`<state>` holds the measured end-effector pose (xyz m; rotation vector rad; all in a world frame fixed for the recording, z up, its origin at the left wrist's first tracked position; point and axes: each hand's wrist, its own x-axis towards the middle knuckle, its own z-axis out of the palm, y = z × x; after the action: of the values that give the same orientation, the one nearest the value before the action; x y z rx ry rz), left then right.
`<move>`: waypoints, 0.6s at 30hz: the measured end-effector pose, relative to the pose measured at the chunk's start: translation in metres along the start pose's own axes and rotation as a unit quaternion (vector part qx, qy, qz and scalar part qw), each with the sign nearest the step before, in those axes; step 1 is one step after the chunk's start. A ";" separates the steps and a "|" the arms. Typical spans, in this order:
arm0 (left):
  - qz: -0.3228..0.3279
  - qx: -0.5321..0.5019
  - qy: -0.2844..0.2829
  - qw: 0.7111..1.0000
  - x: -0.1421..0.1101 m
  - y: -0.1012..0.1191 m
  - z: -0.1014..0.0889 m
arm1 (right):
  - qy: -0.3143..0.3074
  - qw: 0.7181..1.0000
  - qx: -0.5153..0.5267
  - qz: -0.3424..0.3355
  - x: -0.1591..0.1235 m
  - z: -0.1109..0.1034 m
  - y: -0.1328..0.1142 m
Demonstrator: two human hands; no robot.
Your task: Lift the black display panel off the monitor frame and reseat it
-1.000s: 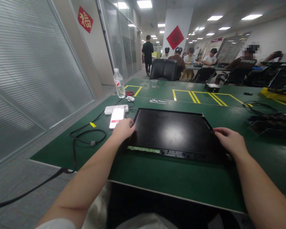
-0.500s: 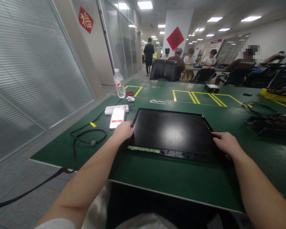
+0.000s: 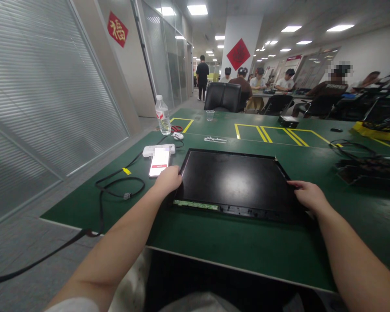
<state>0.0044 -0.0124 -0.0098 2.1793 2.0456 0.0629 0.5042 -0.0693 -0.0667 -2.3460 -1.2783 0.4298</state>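
A black flat display panel [image 3: 234,180] with a thin frame lies face up in front of me, a green circuit strip [image 3: 195,204] showing along its near left edge. My left hand [image 3: 169,178] is closed on the panel's left side, fingers mostly hidden beneath the rim. On the opposite side, my right hand [image 3: 307,195] grips the right edge, thumb near the top of the frame. Just beyond my left hand lies a phone [image 3: 160,162] with a lit screen, touching a white oblong case [image 3: 149,151].
A looped black cable [image 3: 117,178] runs off the green table [image 3: 240,242] at left. Farther back are a water bottle [image 3: 163,116], red-handled scissors [image 3: 176,128], a plastic cup [image 3: 209,115] and small metal strips [image 3: 215,139]. Dark parts [image 3: 370,169] lie at right; several people sit beyond.
Both hands keep their hold on the panel, which stays in place. The view has shifted very slightly; in the background a person at far right has changed posture.
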 end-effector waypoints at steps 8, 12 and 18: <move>0.002 -0.009 0.008 1.000 0.002 -0.003 0.003 | 0.014 0.999 0.043 -0.002 -0.001 0.002 0.000; 0.005 -0.016 0.000 1.000 0.002 -0.003 0.003 | 0.024 0.998 0.049 -0.004 -0.001 0.005 0.002; 0.012 -0.051 0.021 0.998 0.006 -0.005 0.005 | 0.013 0.996 0.087 0.029 0.001 0.010 0.008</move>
<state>0.0006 -0.0070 -0.0154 2.1576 1.9914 0.2128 0.5057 -0.0698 -0.0794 -2.2396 -1.1153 0.5070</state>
